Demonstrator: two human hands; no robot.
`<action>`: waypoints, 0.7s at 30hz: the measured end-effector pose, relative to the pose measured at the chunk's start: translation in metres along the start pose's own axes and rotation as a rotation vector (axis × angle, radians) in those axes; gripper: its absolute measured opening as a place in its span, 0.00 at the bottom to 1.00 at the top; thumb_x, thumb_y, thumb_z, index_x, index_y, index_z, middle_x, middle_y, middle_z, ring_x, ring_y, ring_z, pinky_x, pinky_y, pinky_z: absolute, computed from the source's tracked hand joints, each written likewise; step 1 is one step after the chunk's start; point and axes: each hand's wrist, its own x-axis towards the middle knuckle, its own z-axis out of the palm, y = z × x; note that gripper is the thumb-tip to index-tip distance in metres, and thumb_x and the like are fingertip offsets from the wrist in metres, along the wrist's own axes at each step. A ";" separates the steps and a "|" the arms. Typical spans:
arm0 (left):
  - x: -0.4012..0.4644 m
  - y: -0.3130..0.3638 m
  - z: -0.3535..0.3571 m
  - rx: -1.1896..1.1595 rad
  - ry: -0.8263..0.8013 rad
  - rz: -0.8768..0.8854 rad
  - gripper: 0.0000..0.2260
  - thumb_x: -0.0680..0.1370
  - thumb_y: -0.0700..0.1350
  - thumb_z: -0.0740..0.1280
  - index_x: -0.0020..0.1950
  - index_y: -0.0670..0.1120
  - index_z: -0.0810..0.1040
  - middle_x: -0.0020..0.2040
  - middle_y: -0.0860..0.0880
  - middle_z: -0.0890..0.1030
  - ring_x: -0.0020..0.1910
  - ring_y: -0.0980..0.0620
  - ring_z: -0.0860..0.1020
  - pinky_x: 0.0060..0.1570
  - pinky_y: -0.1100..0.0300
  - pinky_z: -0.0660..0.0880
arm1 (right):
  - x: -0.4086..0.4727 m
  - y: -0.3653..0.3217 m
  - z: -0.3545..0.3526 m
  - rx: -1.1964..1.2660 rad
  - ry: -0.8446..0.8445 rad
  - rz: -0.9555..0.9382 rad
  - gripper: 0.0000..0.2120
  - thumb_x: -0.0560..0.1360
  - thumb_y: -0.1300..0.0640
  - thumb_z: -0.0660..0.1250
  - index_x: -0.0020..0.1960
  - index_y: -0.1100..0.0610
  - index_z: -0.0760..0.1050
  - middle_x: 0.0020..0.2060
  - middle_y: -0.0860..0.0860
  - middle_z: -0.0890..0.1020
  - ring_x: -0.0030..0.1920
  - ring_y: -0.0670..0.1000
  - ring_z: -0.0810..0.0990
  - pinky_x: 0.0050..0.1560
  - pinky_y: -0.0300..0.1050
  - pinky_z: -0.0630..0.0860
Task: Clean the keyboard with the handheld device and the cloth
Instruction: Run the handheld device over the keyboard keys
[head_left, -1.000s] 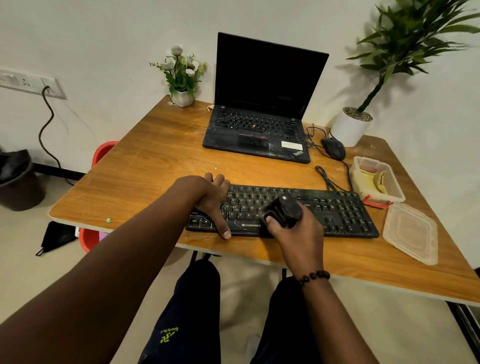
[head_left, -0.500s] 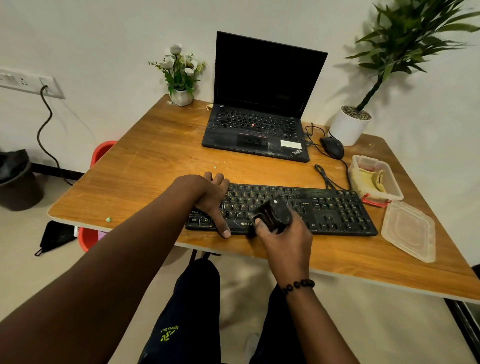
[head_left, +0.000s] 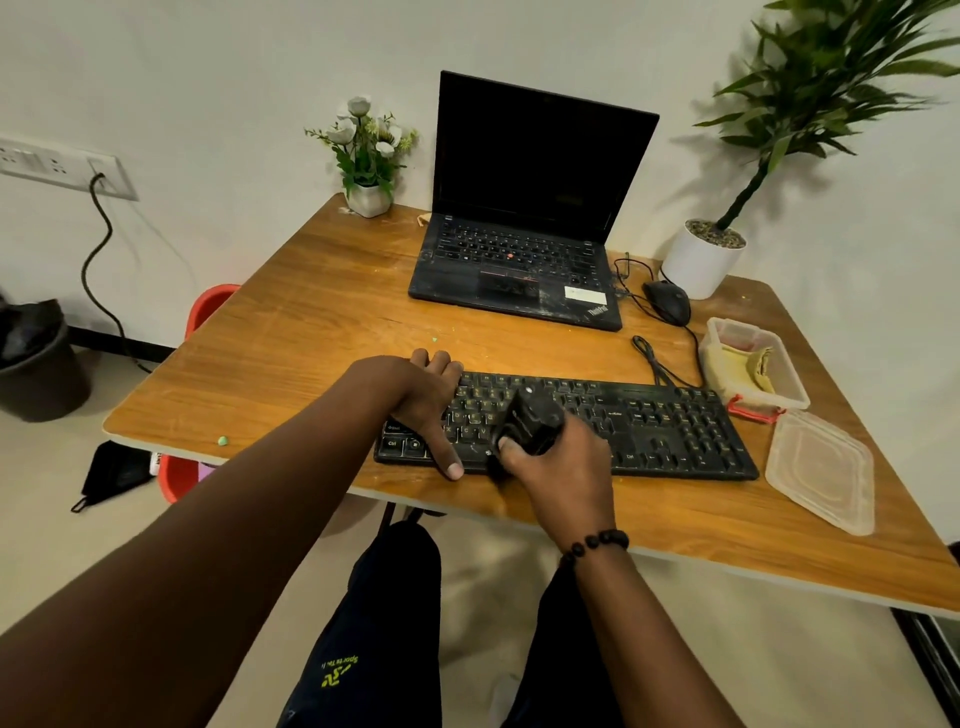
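Your right hand gripped the small black handheld device, seemingly touching the black rectangular plastic keyboard; your left hand pressed it, fingers straight.

A black keyboard lies flat along the table's near edge. A black handheld device tilts over its left-centre keys. A yellowish cloth sits crumpled in an open container, just right of the keyboard.

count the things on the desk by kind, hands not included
computers and input gear: 3 (laptop, keyboard, mouse)
potted plants: 2 (flowers, palm)
plastic box parts: 2 (box, lid)
cleaning device: 1
total: 8
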 end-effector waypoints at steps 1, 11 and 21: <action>-0.001 -0.003 0.000 0.003 -0.006 0.011 0.69 0.58 0.74 0.75 0.81 0.47 0.36 0.81 0.47 0.41 0.79 0.39 0.45 0.74 0.35 0.58 | 0.000 0.002 -0.001 -0.016 0.000 0.001 0.15 0.68 0.51 0.75 0.52 0.53 0.79 0.45 0.47 0.82 0.44 0.46 0.81 0.37 0.33 0.75; -0.005 -0.013 0.000 0.096 -0.002 -0.019 0.67 0.56 0.75 0.75 0.81 0.45 0.44 0.80 0.45 0.47 0.77 0.39 0.51 0.71 0.36 0.64 | -0.005 -0.006 0.007 -0.031 -0.090 -0.068 0.11 0.68 0.51 0.75 0.48 0.51 0.78 0.41 0.45 0.81 0.40 0.41 0.78 0.33 0.28 0.70; -0.006 -0.013 0.001 0.063 -0.001 -0.031 0.67 0.56 0.74 0.76 0.81 0.46 0.43 0.80 0.46 0.48 0.77 0.39 0.51 0.71 0.36 0.65 | -0.002 -0.017 0.018 -0.017 -0.033 -0.004 0.13 0.68 0.49 0.74 0.49 0.53 0.78 0.43 0.47 0.81 0.43 0.47 0.79 0.37 0.36 0.74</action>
